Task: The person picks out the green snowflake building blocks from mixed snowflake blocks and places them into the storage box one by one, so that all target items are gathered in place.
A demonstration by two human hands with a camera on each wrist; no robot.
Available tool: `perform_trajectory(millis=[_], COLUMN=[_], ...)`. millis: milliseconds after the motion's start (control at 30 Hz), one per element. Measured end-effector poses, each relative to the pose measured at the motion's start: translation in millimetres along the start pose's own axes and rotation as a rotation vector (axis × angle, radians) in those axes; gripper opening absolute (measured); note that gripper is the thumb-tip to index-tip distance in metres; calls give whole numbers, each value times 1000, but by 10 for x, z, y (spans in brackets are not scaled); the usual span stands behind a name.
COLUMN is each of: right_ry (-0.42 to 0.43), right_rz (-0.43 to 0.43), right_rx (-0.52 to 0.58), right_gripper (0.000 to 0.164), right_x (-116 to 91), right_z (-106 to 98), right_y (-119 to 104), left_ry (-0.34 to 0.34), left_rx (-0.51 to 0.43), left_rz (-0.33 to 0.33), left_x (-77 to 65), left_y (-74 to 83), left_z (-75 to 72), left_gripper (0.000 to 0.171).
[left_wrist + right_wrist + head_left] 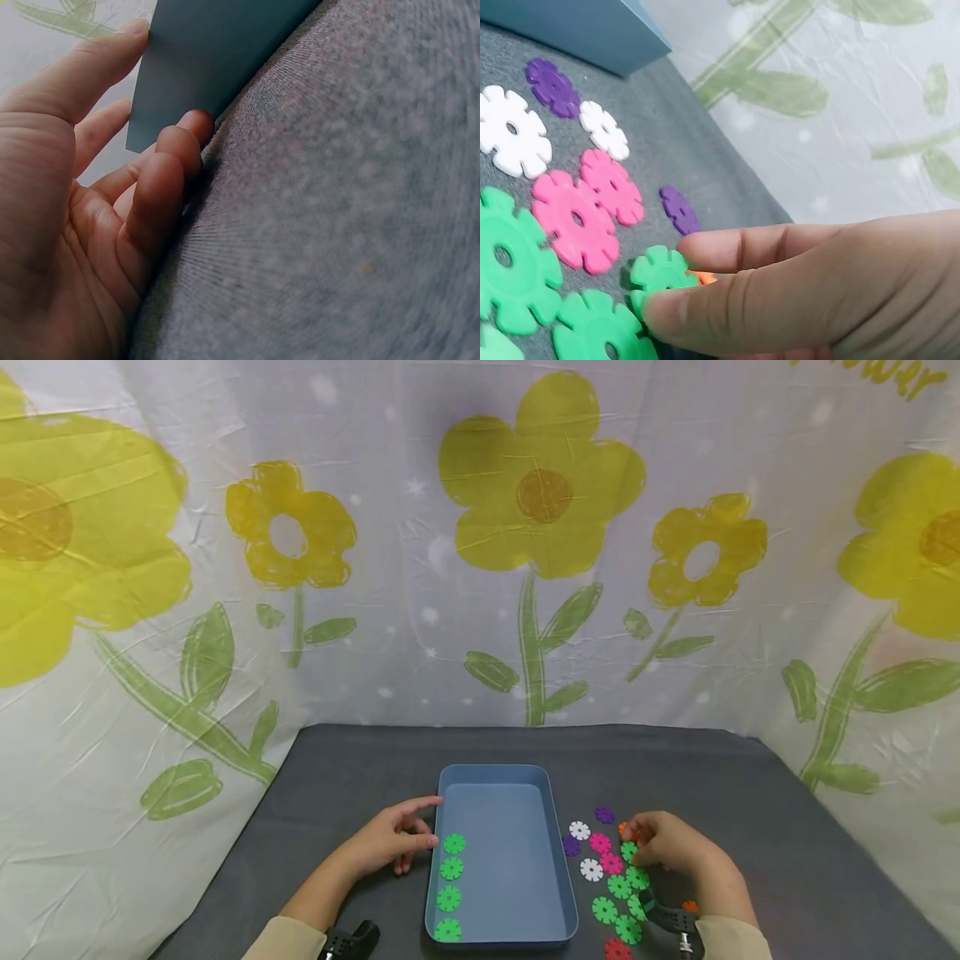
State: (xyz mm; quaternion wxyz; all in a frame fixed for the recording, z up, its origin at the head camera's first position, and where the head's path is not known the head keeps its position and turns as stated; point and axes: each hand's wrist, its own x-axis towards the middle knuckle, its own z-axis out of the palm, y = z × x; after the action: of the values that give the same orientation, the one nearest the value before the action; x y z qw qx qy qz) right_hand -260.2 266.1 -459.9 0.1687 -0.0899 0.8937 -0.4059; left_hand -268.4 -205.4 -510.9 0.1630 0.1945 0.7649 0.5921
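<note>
A shallow blue tray [510,860] lies on the dark cloth, with several green notched snowflake discs [449,898] in a column along its left inner side. My left hand [386,839] rests against the tray's left side, its thumb and a fingertip touching the rim and other fingers loosely bent by the outer wall. To the right of the tray, my right hand [671,843] pinches a green snowflake disc [658,266] between thumb and forefinger, among the loose discs. An orange disc [703,277] shows partly behind these fingers.
Loose discs spread right of the tray: pink [611,863], white [591,869], purple [604,815], more green [604,910] and a red one [617,949] at the near edge. Another orange disc [690,907] lies by the right wrist. A flower-printed curtain [405,610] hangs behind the table.
</note>
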Motion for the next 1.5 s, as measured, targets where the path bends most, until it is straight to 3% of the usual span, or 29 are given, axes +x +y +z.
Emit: perform_trajectory(millis=[200,500,700,833,1500], right_ry=[38,196,190,188,241], right_rz=[-9,79,77,65,16], right_rx=[-24,-181,-173,-170,-309], right_gripper=[16,17,27,24,26], right_x=[35,99,115,121,229], right_z=[23,75,74,72,139], right_y=[-43,-24,15,38,81], left_ry=[-12,-25,-23,-18,-26], left_rx=[-2,12,8,7,2], left_rz=[8,-3,-5,-1,-3], left_x=[-1,-5,-8,-12,15], left_y=[17,1,-11,-4,-24], left_z=[-8,-23,-17,-7,-23], left_gripper=[71,71,69,69,71])
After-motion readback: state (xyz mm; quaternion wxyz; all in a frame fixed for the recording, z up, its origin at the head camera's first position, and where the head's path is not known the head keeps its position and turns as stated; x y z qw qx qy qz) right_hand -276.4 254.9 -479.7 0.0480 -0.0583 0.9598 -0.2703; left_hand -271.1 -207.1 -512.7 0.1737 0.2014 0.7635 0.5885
